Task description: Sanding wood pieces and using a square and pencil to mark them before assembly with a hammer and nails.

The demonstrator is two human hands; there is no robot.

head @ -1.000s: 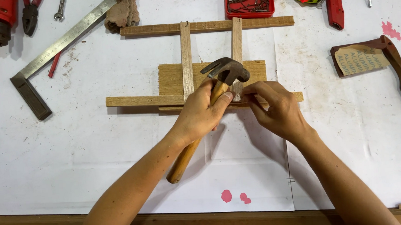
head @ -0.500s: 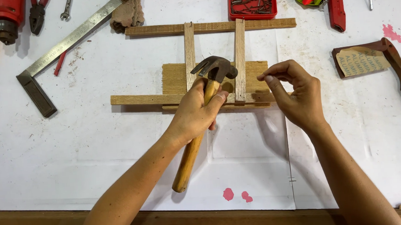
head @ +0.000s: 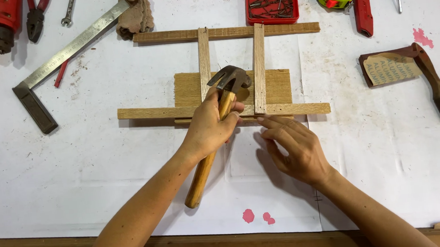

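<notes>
Hammer [head: 220,123] gripped in left hand [head: 211,126]; right hand [head: 295,146] open, fingers spread beside wooden frame [head: 224,109].

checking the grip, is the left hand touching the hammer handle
Touching. The head view shows the left hand wrapped around the hammer handle just below the head.

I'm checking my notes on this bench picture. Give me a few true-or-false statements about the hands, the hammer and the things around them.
1. The left hand grips the wooden-handled claw hammer close to its head. True.
2. The right hand holds a nail. False: it lies open on the white paper sheet, holding nothing.
3. The red tray of nails sits beyond the wooden slat frame. True.
4. The brown paintbrush lies left of the frame. False: right.
</notes>
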